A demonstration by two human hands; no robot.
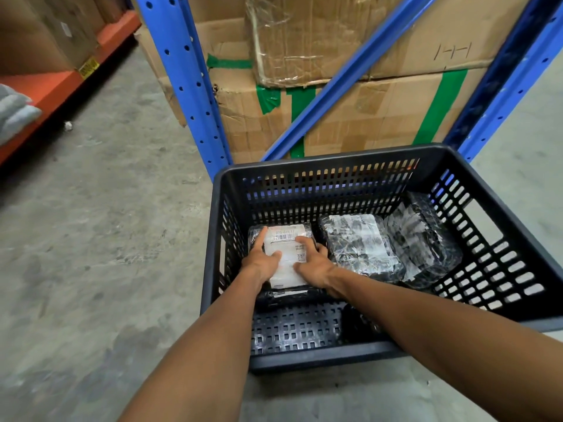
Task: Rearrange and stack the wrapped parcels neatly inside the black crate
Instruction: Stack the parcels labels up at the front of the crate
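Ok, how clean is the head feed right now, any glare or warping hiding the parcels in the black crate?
Head view: wide-angle bending bows the blue steel rack uprights; shiny wrap on the middle black plastic-wrapped parcel throws white glare; the white label on the parcel under both hands is too soft to read; image corners blur.

Two bare forearms reach in from the bottom edge, with no sleeve on either as far up as the frame shows. The left hand [262,261] and right hand [313,263] are ungloved, and neither wears a ring, watch or band on the wrist or fingers that show. The nails look short and plain, though they are too small to tell more.
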